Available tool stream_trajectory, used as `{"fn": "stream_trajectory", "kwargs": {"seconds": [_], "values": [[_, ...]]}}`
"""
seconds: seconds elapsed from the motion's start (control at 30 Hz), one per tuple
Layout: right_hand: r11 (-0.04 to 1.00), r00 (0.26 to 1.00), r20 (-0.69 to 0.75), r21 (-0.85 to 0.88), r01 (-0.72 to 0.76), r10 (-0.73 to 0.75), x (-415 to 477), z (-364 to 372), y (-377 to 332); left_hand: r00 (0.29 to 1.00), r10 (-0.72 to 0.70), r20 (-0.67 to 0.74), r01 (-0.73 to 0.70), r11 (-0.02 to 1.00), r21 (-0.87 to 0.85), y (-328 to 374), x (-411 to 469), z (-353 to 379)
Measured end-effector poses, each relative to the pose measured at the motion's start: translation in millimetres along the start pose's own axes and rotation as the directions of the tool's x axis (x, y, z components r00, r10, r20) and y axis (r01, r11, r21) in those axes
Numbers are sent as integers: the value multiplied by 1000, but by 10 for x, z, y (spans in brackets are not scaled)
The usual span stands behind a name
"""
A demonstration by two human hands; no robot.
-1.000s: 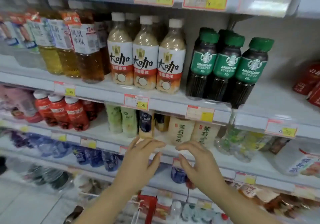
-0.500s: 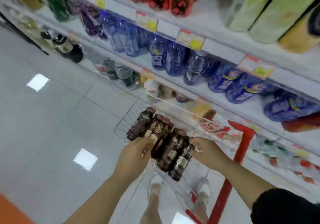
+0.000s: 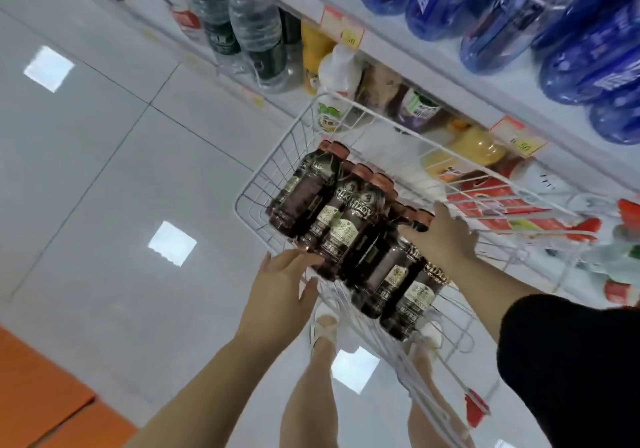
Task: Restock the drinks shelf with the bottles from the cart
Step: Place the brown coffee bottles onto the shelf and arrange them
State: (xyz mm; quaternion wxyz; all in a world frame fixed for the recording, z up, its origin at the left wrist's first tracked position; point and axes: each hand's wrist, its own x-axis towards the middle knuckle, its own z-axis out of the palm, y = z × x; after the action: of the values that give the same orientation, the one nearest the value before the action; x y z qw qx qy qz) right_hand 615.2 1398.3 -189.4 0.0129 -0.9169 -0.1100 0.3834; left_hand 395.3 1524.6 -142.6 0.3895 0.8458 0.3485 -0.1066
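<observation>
- Head view: the dark bottles (image 3: 346,226) lie on their sides inside the white wire cart (image 3: 263,184), none upright
- Their long axes all run the same way, brown caps toward the cart's far edge by the shelf (image 3: 429,84) and bases toward its near edge and the person
- One cluster fills the far-left corner; a second cluster lies along the near edge, its caps about mid-cart
- The left grip (image 3: 277,288) is at the near-left edge with fingers apart and straight, the tips touching or just short of the bases of the far cluster, clamped on nothing
- The right grip (image 3: 440,236) lies palm down over the necks and caps of the near cluster, fingers spread and fairly straight; it looks apart, not wrapped round a bottle
- Judgement: each grip meets the bottles at an opposite end, left at the bases and right at the caps, so a lift would mean closing across the axis or pinching end to end
- Judgement: the right grip is nearer the near cluster, the left nearer the far one
- The shelf above holds blue bottles (image 3: 588,49); lower down stand clear water bottles (image 3: 256,32)
</observation>
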Motion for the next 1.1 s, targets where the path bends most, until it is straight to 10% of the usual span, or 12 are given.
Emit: {"fn": "stream_trajectory", "kwargs": {"seconds": [0.33, 0.6, 1.1], "values": [[914, 983, -143, 371, 163, -117, -239, -27, -29, 991, -25, -132, 43, 990, 134, 275, 411, 28], [810, 994, -20, 578, 99, -107, -322, -142, 129, 893, -324, 314, 291, 945, 149, 331, 1030, 460], [773, 967, 195, 635, 1, -162, -135, 322, -4, 912, -404, 75, 410, 906, -106, 372, 929, 626]]}}
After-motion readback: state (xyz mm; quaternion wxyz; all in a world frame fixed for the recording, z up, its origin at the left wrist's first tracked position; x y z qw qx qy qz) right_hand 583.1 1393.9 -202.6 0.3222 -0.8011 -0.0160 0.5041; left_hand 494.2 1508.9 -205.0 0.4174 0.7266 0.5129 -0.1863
